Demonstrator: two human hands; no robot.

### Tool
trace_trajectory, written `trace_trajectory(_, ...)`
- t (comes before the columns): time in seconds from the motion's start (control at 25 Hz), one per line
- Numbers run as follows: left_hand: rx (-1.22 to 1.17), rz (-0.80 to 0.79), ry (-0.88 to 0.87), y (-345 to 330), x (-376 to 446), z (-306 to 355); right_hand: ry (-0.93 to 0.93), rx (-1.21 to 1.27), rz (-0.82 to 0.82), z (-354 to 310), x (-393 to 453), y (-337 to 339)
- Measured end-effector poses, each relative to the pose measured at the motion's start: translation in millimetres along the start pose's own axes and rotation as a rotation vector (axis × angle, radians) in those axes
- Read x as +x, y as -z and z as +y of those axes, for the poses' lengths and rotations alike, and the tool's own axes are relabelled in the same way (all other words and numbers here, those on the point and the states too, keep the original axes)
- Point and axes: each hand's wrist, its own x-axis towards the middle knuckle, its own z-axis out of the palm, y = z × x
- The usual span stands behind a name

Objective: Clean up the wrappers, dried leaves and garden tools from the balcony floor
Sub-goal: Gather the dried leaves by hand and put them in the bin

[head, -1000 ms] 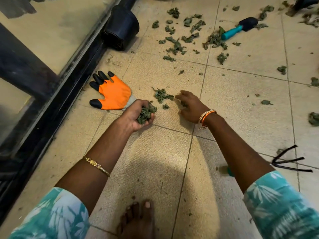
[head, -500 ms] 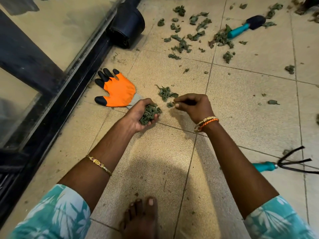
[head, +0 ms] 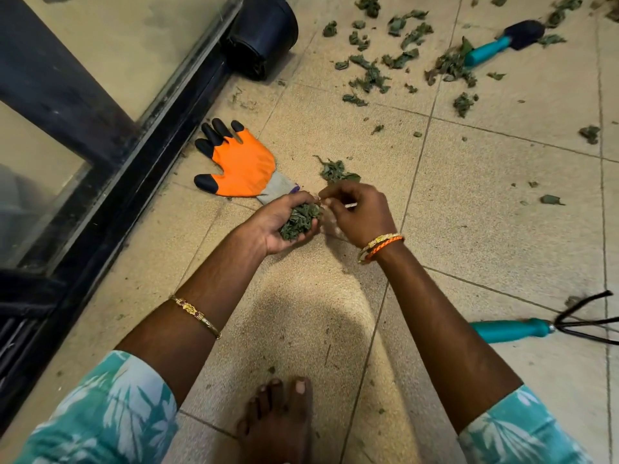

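Note:
My left hand (head: 281, 222) is cupped palm-up and holds a bunch of dried leaves (head: 299, 220). My right hand (head: 360, 214) is beside it, fingertips pinched together right at the bunch; what they pinch is too small to tell. A small clump of leaves (head: 336, 171) lies on the tile just beyond both hands. Many more dried leaves (head: 371, 77) are scattered across the far tiles. An orange and black garden glove (head: 239, 164) lies flat to the left of my hands. A teal-handled trowel (head: 502, 43) lies at the far right. A teal-handled hand rake (head: 536, 329) lies on the floor at my right.
A black plant pot (head: 264, 38) lies on its side against the black door frame (head: 110, 195) along the left. My bare foot (head: 278, 416) stands on the tile (head: 301, 313) at the bottom centre. Loose leaves (head: 551, 199) dot the right-hand tiles.
My right hand left the floor and came across to the leaf bunch in my left hand. My left hand stayed cupped around the leaves. The view shifted, and the hand rake's teal handle came into sight.

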Motion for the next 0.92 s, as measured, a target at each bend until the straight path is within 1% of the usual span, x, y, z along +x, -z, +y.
trace_trajectory(0.04,-0.012,0.001,-0.018,0,-2,2,-0.009,-0.041,0.005,4,10,6)
trace_trajectory(0.08,-0.030,0.014,-0.046,1,-3,5,-0.026,-0.108,-0.023,9,23,12)
trace_trajectory(0.12,-0.052,0.038,-0.074,4,-4,8,-0.038,-0.223,-0.087,15,37,15)
trace_trajectory(0.2,-0.085,0.077,-0.113,10,-6,12,-0.040,-0.494,-0.276,26,64,15)
trace_trajectory(0.24,-0.084,0.082,-0.128,12,-6,14,-0.034,-0.584,-0.337,29,74,11)
trace_trajectory(0.28,-0.070,0.084,-0.144,14,-8,16,-0.021,-0.645,-0.364,30,80,6)
trace_trajectory(0.4,-0.071,0.075,-0.193,18,-12,18,0.079,-0.715,-0.389,31,86,-5)
trace_trajectory(0.52,-0.115,0.022,-0.178,22,-16,16,0.277,-0.749,-0.417,41,66,-8)
trace_trajectory(0.56,-0.123,0.020,-0.169,22,-15,15,0.360,-0.751,-0.395,48,54,-7)
trace_trajectory(0.64,-0.144,0.025,-0.151,21,-14,12,0.524,-0.710,-0.255,64,30,-4)
trace_trajectory(0.72,-0.157,0.007,-0.128,16,-14,11,0.609,-0.650,-0.121,71,16,3)
trace_trajectory(0.8,-0.150,0.001,-0.114,12,-12,10,0.649,-0.602,-0.065,68,13,10)
trace_trajectory(0.84,-0.147,0.002,-0.109,10,-11,10,0.591,-0.528,-0.041,62,14,13)
trace_trajectory(0.88,-0.144,-0.003,-0.100,8,-10,9,0.454,-0.391,0.008,59,17,17)
trace_trajectory(0.92,-0.140,-0.011,-0.092,5,-8,7,0.229,-0.204,0.076,54,20,24)
